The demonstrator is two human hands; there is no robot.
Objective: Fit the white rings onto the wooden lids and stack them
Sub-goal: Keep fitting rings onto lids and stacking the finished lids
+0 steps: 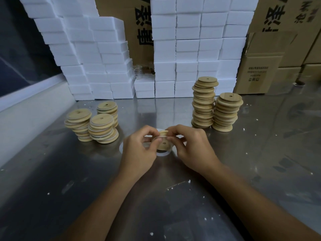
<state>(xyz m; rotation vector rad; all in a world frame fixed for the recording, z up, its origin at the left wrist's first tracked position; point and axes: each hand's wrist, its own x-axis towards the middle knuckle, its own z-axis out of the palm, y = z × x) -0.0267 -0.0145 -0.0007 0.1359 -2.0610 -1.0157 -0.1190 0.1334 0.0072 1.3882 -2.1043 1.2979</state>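
Between both hands, left [139, 146] and right [192, 145] pinch one wooden lid [164, 145].

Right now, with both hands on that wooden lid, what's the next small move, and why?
Probably keep working the thin white ring round the round wooden lid: both the left hand and right hand pinch it in mid-air, so it looks unseated. Afterwards it likely joins the shorter ringed stacks at left.

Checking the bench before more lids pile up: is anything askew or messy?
Yes. The tallest lid stack leans with lids offset, the left stacks sit crooked, and white crumbs litter the metal table.
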